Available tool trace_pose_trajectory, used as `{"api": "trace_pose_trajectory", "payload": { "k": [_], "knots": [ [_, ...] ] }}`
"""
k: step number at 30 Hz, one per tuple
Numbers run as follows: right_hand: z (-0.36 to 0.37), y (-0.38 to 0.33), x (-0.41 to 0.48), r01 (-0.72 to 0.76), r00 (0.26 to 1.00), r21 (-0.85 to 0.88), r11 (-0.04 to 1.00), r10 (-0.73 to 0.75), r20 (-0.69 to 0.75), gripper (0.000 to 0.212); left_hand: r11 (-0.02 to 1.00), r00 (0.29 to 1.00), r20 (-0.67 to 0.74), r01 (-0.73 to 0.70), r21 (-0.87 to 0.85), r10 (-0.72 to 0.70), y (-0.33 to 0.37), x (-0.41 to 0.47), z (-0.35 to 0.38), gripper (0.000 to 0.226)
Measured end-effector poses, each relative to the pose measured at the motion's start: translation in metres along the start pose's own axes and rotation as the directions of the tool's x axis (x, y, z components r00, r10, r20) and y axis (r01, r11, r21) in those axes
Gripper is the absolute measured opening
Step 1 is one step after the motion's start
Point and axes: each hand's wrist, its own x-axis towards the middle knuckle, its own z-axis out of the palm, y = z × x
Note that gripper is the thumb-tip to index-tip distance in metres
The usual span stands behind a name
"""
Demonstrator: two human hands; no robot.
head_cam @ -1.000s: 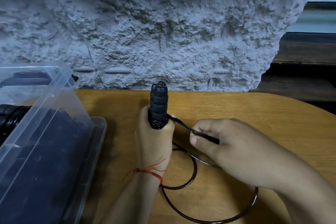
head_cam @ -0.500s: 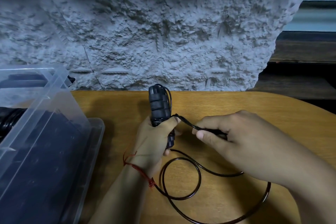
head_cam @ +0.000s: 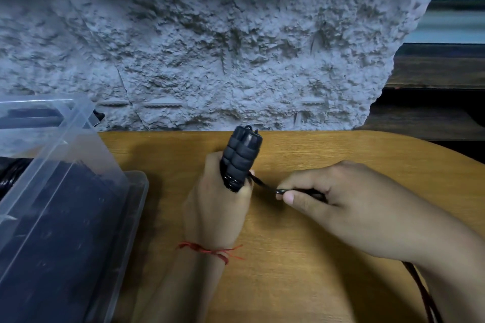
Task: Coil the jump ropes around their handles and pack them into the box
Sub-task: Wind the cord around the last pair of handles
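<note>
Black foam handles [head_cam: 242, 156], two side by side and upright, are gripped near the middle of the frame by the left hand [head_cam: 217, 204], whose fingers are curled round their lower ends, where turns of rope [head_cam: 262, 185] are wound. From there the rope is stretched taut to the right and pinched between the thumb and curled fingers of the right hand [head_cam: 330, 196], just beside the left. More rope is seen at the lower right edge, over the wooden table [head_cam: 301, 270]. A clear plastic box [head_cam: 78, 160], dark inside, is set at the left of the frame, apart from both hands. A red thread [head_cam: 210, 250] is tied round the left wrist.
</note>
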Motion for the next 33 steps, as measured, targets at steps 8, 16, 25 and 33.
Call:
{"api": "trace_pose_trajectory", "payload": {
  "k": [8,16,25,33],
  "knots": [
    [0.009,-0.003,0.004,0.197,0.980,-0.008,0.980,-0.197,-0.005,0.025,0.964,0.962,0.114,-0.255,0.076,0.246,0.003,-0.008,-0.006,0.053],
    [0.005,0.013,0.010,0.198,0.934,0.031,0.980,-0.180,-0.309,0.028,0.900,0.834,0.342,-0.421,-0.111,0.432,0.011,-0.018,-0.007,0.042],
    [0.007,0.033,0.013,0.159,0.962,0.525,0.836,-0.012,-0.274,0.010,0.795,0.651,0.457,-0.496,-0.348,0.606,0.001,-0.023,-0.003,0.048],
    [0.026,0.054,0.026,-0.045,0.997,0.903,0.427,0.079,0.012,0.024,0.751,0.687,0.375,-0.386,-0.536,0.622,0.014,-0.032,-0.004,0.036]
  ]
}}
